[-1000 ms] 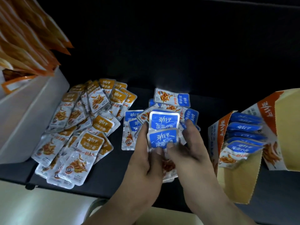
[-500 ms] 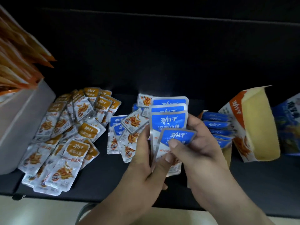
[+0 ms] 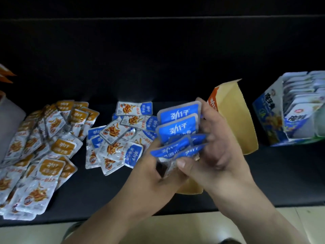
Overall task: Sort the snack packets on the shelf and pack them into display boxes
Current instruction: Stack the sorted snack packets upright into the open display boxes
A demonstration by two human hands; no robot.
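Shelf (image 3: 281,173): a dark ledge carrying everything. I can't read its dim back.
Orange-label pile (image 3: 44,147): spread at the far left, well apart from the blues. I take that as sorting by colour. Its left edge is cut off.
Blue-label pile (image 3: 121,138): a loose heap mid-shelf, just left of the hands, near enough to feed from.
Open display box (image 3: 235,120): kraft-lined with its flap up, right behind the right hand. I judge it the blues' destination. The hands hide its inside, so I can't tell how full it is.
Blue box (image 3: 288,118): far right, with packets standing in a row inside. The frame clips it and the print is blurred.
Right hand (image 3: 216,147): fingers curled behind the held packets, thumb pressing on the lower ones.
Left hand (image 3: 158,173): fingers clamped around their bottom ends.
Held packets (image 3: 179,127): about four blue ones, fanned with labels up, in front of the open box. I think they are being squared to go in together. The lowest two are smeared.
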